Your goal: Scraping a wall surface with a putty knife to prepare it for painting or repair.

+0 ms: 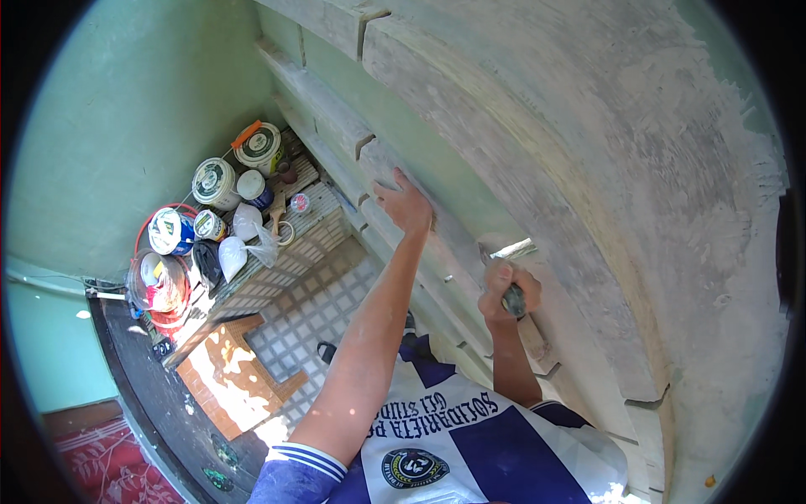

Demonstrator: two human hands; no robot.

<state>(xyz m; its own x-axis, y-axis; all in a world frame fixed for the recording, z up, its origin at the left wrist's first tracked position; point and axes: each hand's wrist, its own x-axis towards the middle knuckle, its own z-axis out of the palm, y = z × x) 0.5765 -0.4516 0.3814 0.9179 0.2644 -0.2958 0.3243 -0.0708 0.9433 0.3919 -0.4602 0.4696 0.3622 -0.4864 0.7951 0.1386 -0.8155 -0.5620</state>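
Observation:
My left hand [406, 204] lies against a pale, stepped ledge [361, 143] on the wall, fingers stretched out and holding nothing. To its right, my right hand [525, 287] is closed round the dark handle [514, 301] of a putty knife. The metal blade [513, 249] catches the light just beyond the knuckles, close to the green wall strip [457, 151] between two ledges. Whether the blade touches the wall, I cannot tell. Whitish, streaky filler coats the broad wall surface [655, 168] on the right.
Several paint buckets [215, 183] and plastic bags [232, 256] stand on a slatted bench [315, 220] at the left. Below it are a brown wooden stool [231, 378] and a tiled floor [290, 323]. A red hose [138, 239] curls beside the buckets.

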